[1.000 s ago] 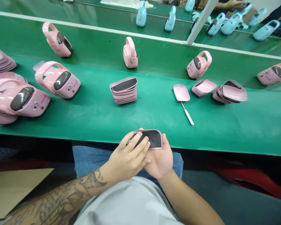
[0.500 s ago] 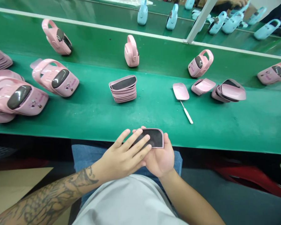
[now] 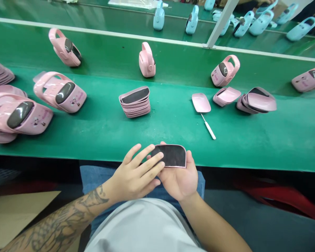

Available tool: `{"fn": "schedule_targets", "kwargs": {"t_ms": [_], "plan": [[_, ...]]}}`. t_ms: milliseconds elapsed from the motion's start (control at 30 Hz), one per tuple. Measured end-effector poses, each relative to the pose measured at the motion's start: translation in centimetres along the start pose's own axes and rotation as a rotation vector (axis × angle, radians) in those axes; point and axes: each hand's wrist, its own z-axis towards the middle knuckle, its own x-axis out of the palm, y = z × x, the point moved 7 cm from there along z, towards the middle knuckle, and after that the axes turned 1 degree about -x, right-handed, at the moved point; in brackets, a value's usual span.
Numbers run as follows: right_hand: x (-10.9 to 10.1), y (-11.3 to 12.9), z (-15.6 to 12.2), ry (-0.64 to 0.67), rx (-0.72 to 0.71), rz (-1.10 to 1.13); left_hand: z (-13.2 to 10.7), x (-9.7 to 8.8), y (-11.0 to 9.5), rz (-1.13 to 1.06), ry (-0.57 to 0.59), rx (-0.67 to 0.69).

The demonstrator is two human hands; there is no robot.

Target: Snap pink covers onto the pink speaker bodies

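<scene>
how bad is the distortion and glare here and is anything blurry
Head view: wide-angle distortion bows the green belt and stretches the pink case at far left; glare is only a soft sheen on that case; lighting looks even, with soft shadows under the cases; the pink-rimmed dark panel, left hand and right hand look sharp.

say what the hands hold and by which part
A pink-rimmed black panel, cradled from beneath by the right hand, with the left hand's fingertips on its left end.
</scene>
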Motion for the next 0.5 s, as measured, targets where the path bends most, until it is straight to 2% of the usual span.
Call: {"fn": "schedule_targets", "kwargs": {"t_ms": [167, 500], "plan": [[-0.1, 0.2, 0.2, -0.008, -0.004, 0.006, 0.6, 0.9, 0.5, -0.008, 0.138, 0.023], [-0.1, 0.9, 0.2, 0.011, -0.017, 0.028, 1.6, 1.4, 1.0, -0.051, 0.148, 0.020]]}}
